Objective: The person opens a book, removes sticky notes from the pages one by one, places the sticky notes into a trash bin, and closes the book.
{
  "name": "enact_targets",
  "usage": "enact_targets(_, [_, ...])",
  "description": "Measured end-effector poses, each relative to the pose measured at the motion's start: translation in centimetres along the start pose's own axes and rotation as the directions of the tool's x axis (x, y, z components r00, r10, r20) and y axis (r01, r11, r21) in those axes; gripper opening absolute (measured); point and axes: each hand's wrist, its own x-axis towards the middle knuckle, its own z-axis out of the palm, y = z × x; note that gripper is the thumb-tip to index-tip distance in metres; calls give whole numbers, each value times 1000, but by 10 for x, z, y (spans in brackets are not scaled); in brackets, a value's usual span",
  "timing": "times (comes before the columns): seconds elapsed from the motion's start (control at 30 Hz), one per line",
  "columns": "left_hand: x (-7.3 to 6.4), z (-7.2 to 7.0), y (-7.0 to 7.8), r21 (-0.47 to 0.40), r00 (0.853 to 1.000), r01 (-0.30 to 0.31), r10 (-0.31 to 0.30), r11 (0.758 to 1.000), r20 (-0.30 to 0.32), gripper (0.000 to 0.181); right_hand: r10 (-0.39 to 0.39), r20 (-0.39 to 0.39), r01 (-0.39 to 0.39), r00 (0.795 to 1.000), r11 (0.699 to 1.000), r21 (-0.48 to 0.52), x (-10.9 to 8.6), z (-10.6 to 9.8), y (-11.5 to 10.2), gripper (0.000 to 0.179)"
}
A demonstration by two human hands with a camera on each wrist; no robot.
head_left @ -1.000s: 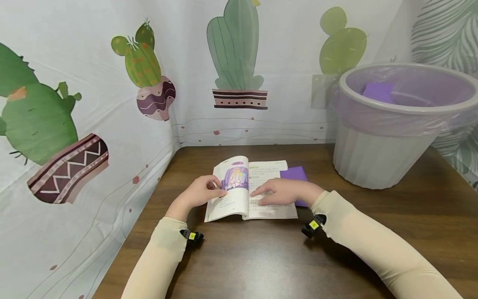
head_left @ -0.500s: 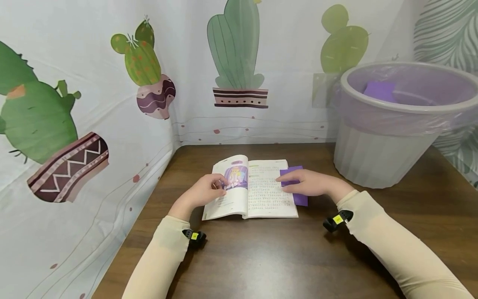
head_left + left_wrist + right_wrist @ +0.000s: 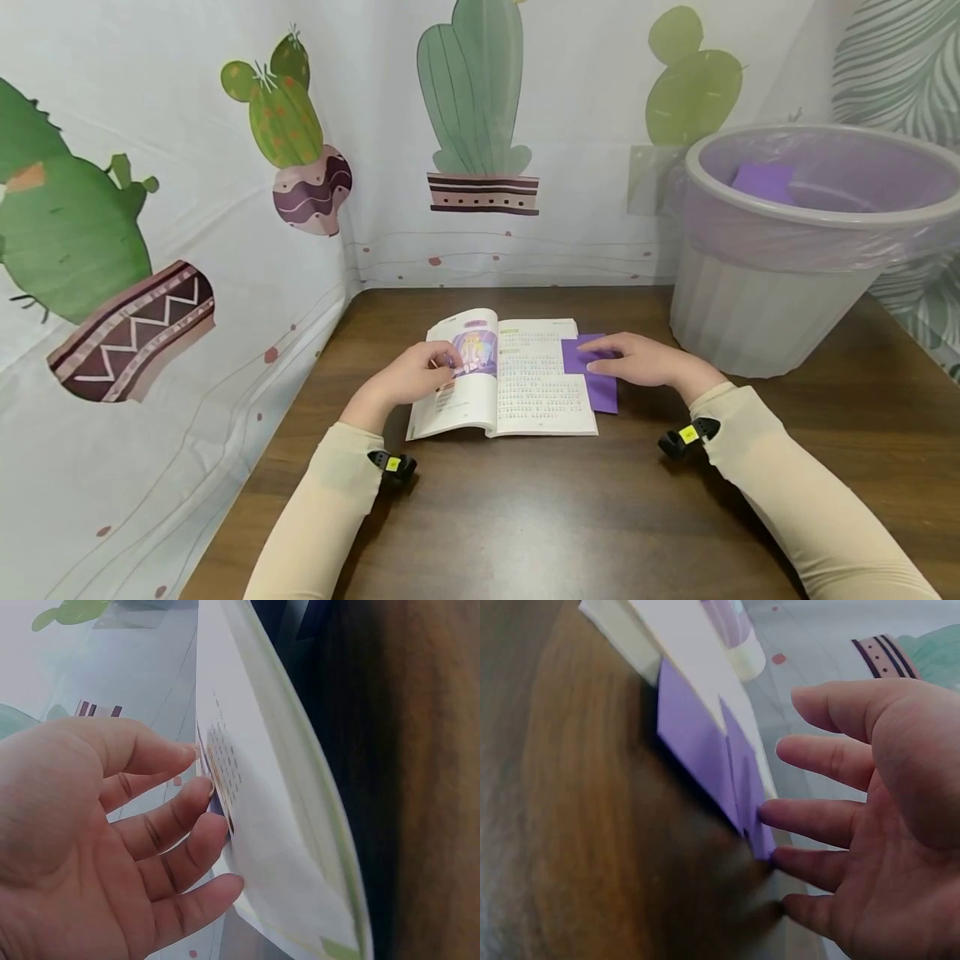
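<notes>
An open book lies on the table, its right page (image 3: 536, 392) full of text and its left page (image 3: 450, 410) carrying a coloured picture. Loosely bent, the fingers of my left hand (image 3: 405, 377) touch the left page, partly covering the picture. One purple paper piece (image 3: 574, 357) overlaps the right page's outer edge. Another purple piece (image 3: 605, 395) sticks out from under that page. My right hand (image 3: 643, 360) reaches over the upper piece with fingers extended. In the right wrist view, its fingertips are right at that upper purple piece (image 3: 744, 761), thumb apart.
A pale ribbed bin (image 3: 750, 308) with a clear liner stands at the back right, a purple piece (image 3: 763, 183) inside it. A cactus-print cloth (image 3: 480, 250) hangs behind the wooden table (image 3: 510, 517) and along its left.
My right hand has moved right, from the middle of the right page to the purple paper at its outer edge. My left hand has shifted slightly up the left page.
</notes>
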Motion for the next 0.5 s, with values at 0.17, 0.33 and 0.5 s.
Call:
enact_targets(0.17, [12,-5,4,18,1000,17,-17,1000,12,13,7,-32,-7,999,1000,2,1,3,7,48])
enact_targets(0.33, [29,-11,9,61,997,52,-56,997,52,21,22,-68,-22,997,1000,-1,2,4,12,48])
enact_targets(0.5, [49,-13,17,99,992,31,-43,995,119,21,68,-75,-69,995,997,-15,3,4,16,50])
